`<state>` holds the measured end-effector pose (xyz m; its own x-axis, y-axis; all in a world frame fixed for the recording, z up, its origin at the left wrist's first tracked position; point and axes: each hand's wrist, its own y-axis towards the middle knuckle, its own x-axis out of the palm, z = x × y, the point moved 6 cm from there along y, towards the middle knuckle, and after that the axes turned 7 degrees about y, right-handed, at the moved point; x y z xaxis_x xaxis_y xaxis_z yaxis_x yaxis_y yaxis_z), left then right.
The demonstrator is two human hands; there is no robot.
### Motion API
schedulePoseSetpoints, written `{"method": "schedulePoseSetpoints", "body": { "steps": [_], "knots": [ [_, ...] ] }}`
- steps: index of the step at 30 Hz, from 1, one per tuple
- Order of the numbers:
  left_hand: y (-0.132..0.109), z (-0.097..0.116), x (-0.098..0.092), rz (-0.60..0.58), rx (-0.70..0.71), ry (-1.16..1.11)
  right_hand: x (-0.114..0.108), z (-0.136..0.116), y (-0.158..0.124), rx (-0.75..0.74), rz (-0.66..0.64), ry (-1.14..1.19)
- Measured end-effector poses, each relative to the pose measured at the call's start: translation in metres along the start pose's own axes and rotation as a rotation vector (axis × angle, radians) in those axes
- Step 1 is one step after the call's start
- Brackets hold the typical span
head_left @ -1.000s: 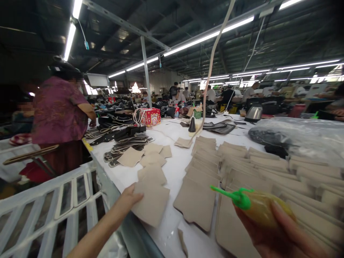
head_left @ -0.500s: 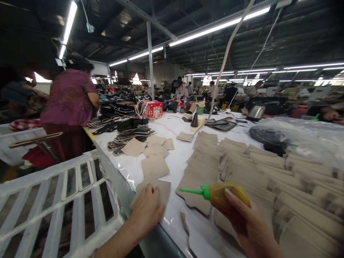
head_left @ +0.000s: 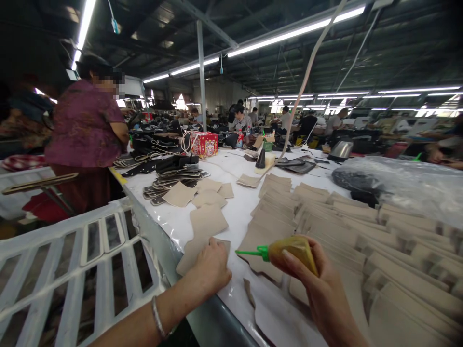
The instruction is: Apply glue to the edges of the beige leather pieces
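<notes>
Currently my right hand (head_left: 320, 279) grips the yellow bottle (head_left: 293, 251), green nozzle (head_left: 255, 252) pointing leftward over overlapping beige sheets (head_left: 272, 230), while my left hand (head_left: 210, 269) rests, fingers curled, on another sheet (head_left: 188, 256) near the white table (head_left: 237, 212) edge, pinching or not I cannot tell.

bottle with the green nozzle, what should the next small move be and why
Probably ease the bottle left, bringing its green nozzle over the beige piece under the left hand: the right hand holds it with the nozzle pointing that way, apparently just right of the piece's edge.
</notes>
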<state>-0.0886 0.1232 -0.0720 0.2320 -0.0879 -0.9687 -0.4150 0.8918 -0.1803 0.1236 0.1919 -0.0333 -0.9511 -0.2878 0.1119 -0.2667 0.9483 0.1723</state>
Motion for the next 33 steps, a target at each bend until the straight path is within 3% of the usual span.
{"method": "schedulePoseSetpoints", "body": {
  "steps": [5, 11, 15, 26, 33],
  "knots": [
    [0.005, -0.004, 0.002, 0.037, 0.048, 0.021, 0.006, -0.003, 0.004, -0.058, -0.028, -0.202],
    [0.004, -0.024, -0.001, 0.041, 0.271, -0.072, 0.02, 0.006, 0.011, -0.048, -0.099, -0.255],
    [0.007, -0.031, 0.005, 0.033, 0.25, -0.129, 0.034, 0.012, 0.017, -0.073, -0.146, -0.327],
    [0.001, -0.025, 0.004, 0.057, 0.244, -0.067, 0.057, 0.012, 0.022, -0.339, -0.225, -0.518],
    [0.001, -0.022, 0.009, 0.088, 0.233, 0.002, 0.053, 0.013, 0.024, -0.252, -0.185, -0.513]
  ]
}}
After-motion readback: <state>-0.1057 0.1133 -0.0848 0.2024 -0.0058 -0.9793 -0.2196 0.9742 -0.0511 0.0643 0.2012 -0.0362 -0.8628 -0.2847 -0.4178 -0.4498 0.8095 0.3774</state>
